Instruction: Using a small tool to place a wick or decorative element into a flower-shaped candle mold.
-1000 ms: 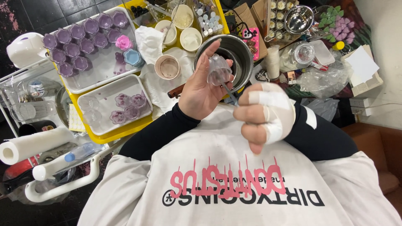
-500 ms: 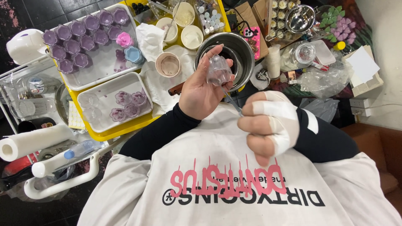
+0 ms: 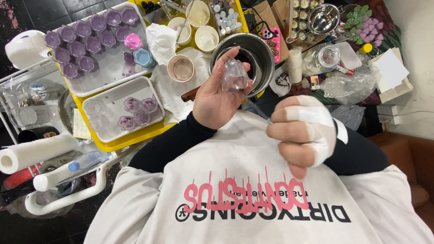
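Head view, looking straight down over a printed white apron to a crowded table. Left hand (image 3: 216, 100) raised palm-up at about 12 o'clock from the chest, thumb and fingertips pinched round a small clear fluted mould (image 3: 235, 76), held upright just in front of the steel pot (image 3: 266, 61). Right hand (image 3: 302, 134) lower, at about 3 o'clock from the left, wrapped in white tape across knuckles and fingers, curled into a loose fist, touching nothing in plain sight; whether something thin sits inside that fist cannot be told. Judged from this: an inspection or release of the mould in hand, best done with a light pinch on the rim only, wrist kept level so nothing tips out, body of the mould turned slowly toward the light rather than squeezed. Left forearm in a black sleeve angled up from 7 o'clock, elbow tucked near the body; right forearm coming in from 4 o'clock, wrist bent down. At 10 o'clock, a white tray of purple moulds (image 3: 86, 38) on a yellow tray (image 3: 121, 143); nearer, a second tray with a few filled moulds (image 3: 135, 113). At 9 o'clock, a paper towel roll (image 3: 31, 153).
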